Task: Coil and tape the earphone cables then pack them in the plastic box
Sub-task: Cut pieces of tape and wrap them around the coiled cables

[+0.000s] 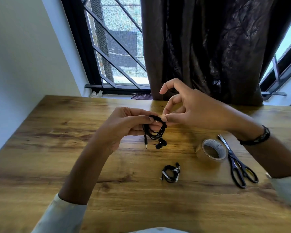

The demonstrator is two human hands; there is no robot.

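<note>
Above the middle of the wooden table (pixel 57 148), my left hand (pixel 124 125) grips a coiled black earphone cable (pixel 155 133). Its jack plug and earbuds dangle below the coil. My right hand (pixel 191 110) pinches the top right of the same coil with thumb and fingertips, the index finger raised. A second black earphone coil (pixel 170 172), bound with pale tape, lies on the table nearer to me. A roll of brown tape (pixel 212 151) rests flat to the right. No plastic box is in view.
Black-handled scissors (pixel 237 163) lie just right of the tape roll, blades pointing away from me. A dark curtain (pixel 208 47) hangs behind the table's far edge, beside a barred window (pixel 118 47). A wall runs along the left.
</note>
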